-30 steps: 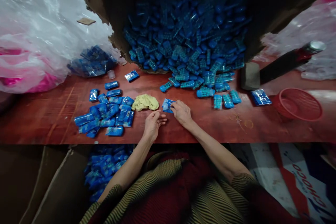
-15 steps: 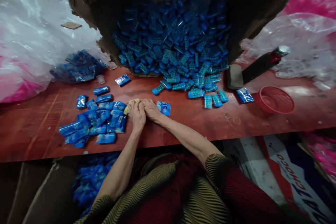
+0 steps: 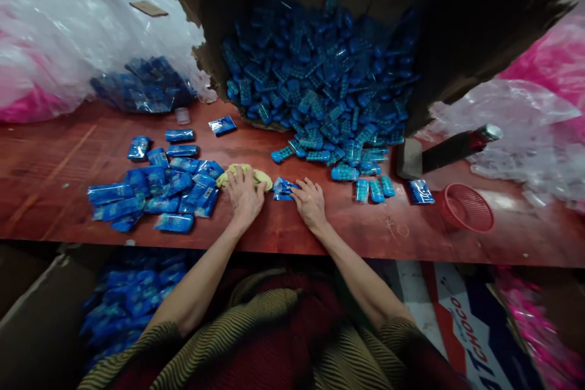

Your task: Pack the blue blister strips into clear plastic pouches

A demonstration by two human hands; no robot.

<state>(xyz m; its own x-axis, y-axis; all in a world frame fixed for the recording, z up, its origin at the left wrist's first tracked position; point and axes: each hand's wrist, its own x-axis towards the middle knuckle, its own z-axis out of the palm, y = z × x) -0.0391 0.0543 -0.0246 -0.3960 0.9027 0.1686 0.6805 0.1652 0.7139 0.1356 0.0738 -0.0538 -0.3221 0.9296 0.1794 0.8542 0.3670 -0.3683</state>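
My left hand (image 3: 244, 196) lies on a crumpled yellow cloth (image 3: 262, 179), its fingers spread over the top. Just to the right, a small, flat blue plastic wrapper (image 3: 282, 189) rests on the table, its surface looking puckered. My right hand (image 3: 311, 204) has its fingertips closed on that wrapper's right edge. Left of the cloth is a loose pile of filled blue packets (image 3: 176, 183). Beyond my hands, clear-wrapped blue bottles with turquoise dots (image 3: 315, 116) spill out of a torn cardboard box (image 3: 475, 24).
A hammer-like tool with a dark handle (image 3: 452, 152) stands right of the bottles, near a stack of blue wrappers (image 3: 421, 192) and a red plastic basket (image 3: 468, 207). Back left sits a bag of blue wrappers (image 3: 144, 88). More blue packets (image 3: 132, 292) fill a container below the red table (image 3: 365, 237).
Both hands were at the wrapper, then together on the yellow cloth. My right hand has since moved right, back to the wrapper, while the left stays on the cloth. The view has shifted.
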